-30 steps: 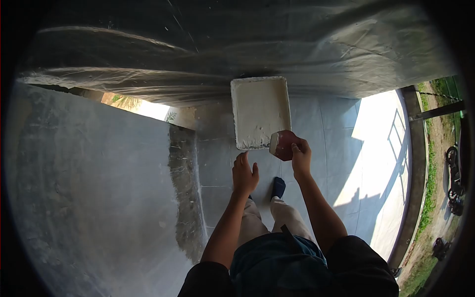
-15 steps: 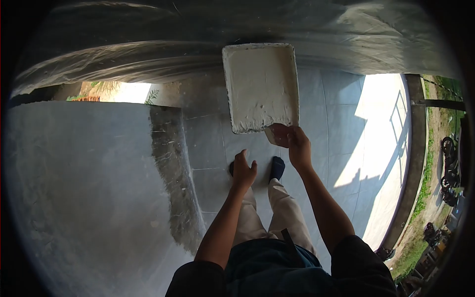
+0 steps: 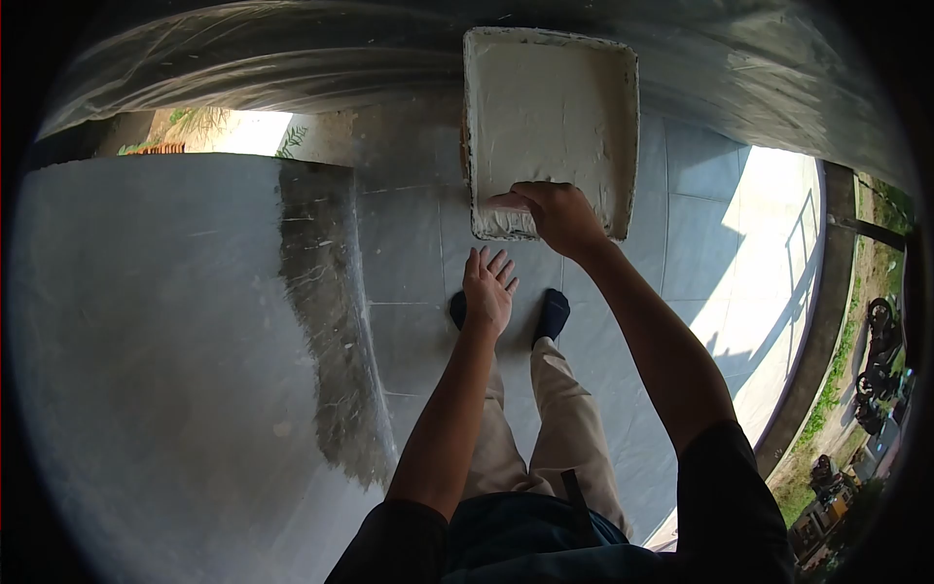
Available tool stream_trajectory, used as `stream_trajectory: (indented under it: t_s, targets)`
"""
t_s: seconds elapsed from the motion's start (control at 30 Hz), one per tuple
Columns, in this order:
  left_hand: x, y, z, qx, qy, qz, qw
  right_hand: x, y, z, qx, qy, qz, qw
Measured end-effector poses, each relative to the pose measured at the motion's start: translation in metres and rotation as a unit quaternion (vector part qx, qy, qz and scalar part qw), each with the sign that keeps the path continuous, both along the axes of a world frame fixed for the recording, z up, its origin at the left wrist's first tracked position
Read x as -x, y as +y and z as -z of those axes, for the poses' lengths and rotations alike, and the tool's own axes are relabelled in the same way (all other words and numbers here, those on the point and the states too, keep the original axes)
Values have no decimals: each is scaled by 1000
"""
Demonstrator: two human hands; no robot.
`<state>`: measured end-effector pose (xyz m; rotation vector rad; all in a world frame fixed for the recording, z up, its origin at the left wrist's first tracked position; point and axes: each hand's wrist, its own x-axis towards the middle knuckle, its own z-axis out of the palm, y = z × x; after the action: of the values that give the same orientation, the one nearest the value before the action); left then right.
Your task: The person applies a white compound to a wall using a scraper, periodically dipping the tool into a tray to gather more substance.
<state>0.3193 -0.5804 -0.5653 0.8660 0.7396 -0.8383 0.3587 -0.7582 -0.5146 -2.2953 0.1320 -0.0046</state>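
My right hand (image 3: pixel 569 219) reaches over the near edge of a white rectangular tray (image 3: pixel 632 127). Its fingers are closed on a flat reddish putty scraper (image 3: pixel 508 201), whose blade is at the putty by the tray's near left corner. Creamy white putty (image 3: pixel 555 107) is spread across the tray's bottom. Just below that edge, my left hand (image 3: pixel 489 292) is held palm up with its fingers spread, apart from the tray and holding nothing. What bears the tray is hidden.
A smooth pale grey surface (image 3: pixel 165 321) fills the left side, bordered by a rough darker strip (image 3: pixel 326 331). Grey floor tiles (image 3: pixel 404 243) lie under my feet. Dark sheeting (image 3: pixel 292 78) hangs across the top. Sunlit floor and parked motorcycles (image 3: pixel 876 360) are at the right.
My right hand has moved from the tray's near edge to over its inside, taking the scraper along. The left hand has turned palm up and spread its fingers. The tray appears higher in view.
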Motion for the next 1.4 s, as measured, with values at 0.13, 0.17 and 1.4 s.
stream_trajectory:
  t_s: [0.13,0.17,1.4]
  targets:
    - [-7,-8,5,77,17,-82,993,-6,1,13,21,-10,-51,998]
    - [-8,-9,6,76,20,-85,993,-7,2,14,31,-12,-57,998]
    - [-19,-20,-5,178,24,-133,975,-25,-10,21,-166,113,-55,978]
